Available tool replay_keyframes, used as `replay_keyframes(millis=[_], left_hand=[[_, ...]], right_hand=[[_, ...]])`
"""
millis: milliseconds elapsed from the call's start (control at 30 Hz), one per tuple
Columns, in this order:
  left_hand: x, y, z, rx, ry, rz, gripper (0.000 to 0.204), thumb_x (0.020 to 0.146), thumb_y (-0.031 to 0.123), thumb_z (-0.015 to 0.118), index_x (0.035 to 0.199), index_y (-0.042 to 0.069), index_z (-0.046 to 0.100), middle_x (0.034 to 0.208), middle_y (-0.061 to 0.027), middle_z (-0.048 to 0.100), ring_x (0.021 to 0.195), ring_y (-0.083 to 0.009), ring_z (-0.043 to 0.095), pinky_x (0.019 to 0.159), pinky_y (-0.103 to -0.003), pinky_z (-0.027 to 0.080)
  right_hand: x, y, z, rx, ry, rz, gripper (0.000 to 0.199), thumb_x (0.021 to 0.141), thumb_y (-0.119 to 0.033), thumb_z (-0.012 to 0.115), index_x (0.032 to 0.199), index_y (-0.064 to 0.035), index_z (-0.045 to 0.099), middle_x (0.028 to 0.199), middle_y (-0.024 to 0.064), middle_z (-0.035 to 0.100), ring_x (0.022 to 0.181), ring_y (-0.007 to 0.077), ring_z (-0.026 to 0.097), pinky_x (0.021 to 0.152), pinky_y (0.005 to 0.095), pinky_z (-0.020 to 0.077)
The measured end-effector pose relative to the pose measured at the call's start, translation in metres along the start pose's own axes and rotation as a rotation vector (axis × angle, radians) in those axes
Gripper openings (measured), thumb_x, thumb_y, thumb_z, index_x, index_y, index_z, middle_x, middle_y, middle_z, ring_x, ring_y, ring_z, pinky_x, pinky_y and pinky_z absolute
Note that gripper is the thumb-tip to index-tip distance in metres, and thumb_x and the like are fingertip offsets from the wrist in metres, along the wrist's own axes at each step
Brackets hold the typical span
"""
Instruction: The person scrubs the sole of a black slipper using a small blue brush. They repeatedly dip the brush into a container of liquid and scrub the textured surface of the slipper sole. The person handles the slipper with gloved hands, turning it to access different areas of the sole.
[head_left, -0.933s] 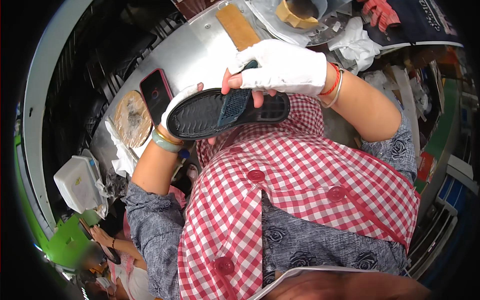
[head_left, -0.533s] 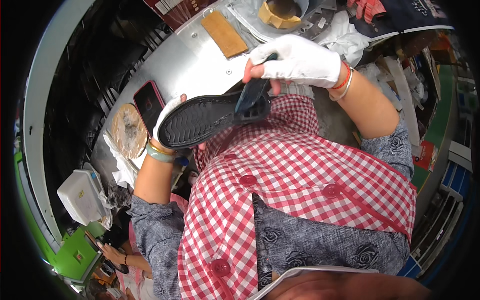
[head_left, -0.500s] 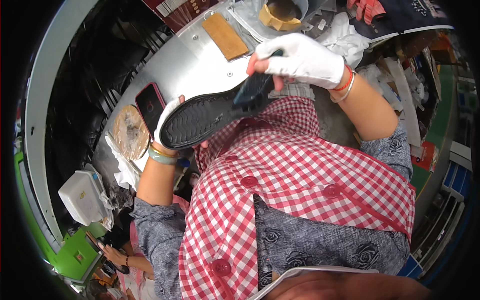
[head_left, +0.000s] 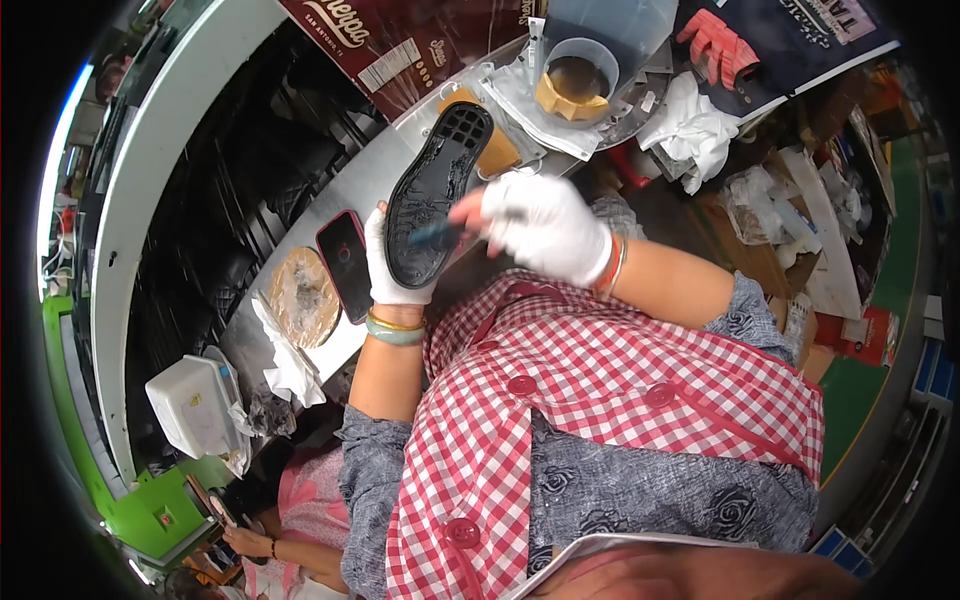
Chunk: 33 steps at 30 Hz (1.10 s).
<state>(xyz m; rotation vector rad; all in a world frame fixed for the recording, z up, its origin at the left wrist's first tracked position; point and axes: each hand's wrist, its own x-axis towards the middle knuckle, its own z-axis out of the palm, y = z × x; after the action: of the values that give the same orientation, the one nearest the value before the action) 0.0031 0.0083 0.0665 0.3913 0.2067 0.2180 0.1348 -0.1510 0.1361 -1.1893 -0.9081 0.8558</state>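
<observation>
A black shoe sole [head_left: 425, 185] stands tilted upright in my left hand [head_left: 395, 285], its hollow inner face toward me. A small grid of square cells marks its upper end, and shiny wet-looking streaks cover its middle. My gloved left hand grips the lower end from behind, with the thumb at the edge. My right hand [head_left: 545, 225], in a white glove with bare fingertips, holds a dark teal brush [head_left: 436, 236] against the sole's lower inner face. Motion blurs the brush and the right fingers.
A phone [head_left: 345, 265] and a round plastic-wrapped disc [head_left: 300, 290] lie left on the metal table. Beyond the sole are a tan block [head_left: 497, 155] and a cup of dark liquid [head_left: 575, 85]. A crumpled white bag [head_left: 690, 130] lies right. A co-worker's hand [head_left: 250, 543] shows lower left.
The sole has turned over from its wavy tread face to its inner face and swung upright. My right hand and brush have moved down and left onto that inner face.
</observation>
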Motion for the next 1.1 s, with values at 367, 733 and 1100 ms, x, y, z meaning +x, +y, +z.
replay_keyframes(millis=[367,733,1100], left_hand=[[-0.014,-0.001,0.039,0.304,0.026,0.115,0.061,0.091,0.042,0.053,0.134,0.001,0.04,0.12,-0.0155,0.057,0.102,-0.0292,0.062,0.088,-0.038,0.051],[0.041,0.09,0.209,0.122,-0.295,0.429,0.047,0.097,0.04,0.043,0.129,0.006,0.046,0.12,-0.0084,0.055,0.109,-0.0218,0.055,0.101,-0.048,0.041],[0.137,0.29,0.189,2.487,1.252,0.966,0.041,0.084,0.04,0.052,0.109,0.011,0.067,0.108,-0.0127,0.065,0.107,-0.0323,0.06,0.092,-0.046,0.046]], right_hand=[[0.004,-0.018,-0.055,0.336,0.692,-0.191,0.026,0.096,-0.026,0.049,0.104,-0.0059,0.063,0.105,0.0025,0.059,0.073,0.0096,0.059,0.054,0.0204,0.0492],[-0.009,-0.025,-0.076,0.545,0.826,-0.216,0.024,0.096,-0.026,0.05,0.098,-0.0052,0.06,0.076,0.0043,0.061,0.054,0.0098,0.056,0.045,0.0188,0.0452],[-0.025,-0.018,-0.088,0.47,0.782,-0.176,0.025,0.097,-0.028,0.05,0.105,-0.006,0.059,0.074,0.0032,0.062,0.048,0.0097,0.055,0.041,0.0191,0.0417]])
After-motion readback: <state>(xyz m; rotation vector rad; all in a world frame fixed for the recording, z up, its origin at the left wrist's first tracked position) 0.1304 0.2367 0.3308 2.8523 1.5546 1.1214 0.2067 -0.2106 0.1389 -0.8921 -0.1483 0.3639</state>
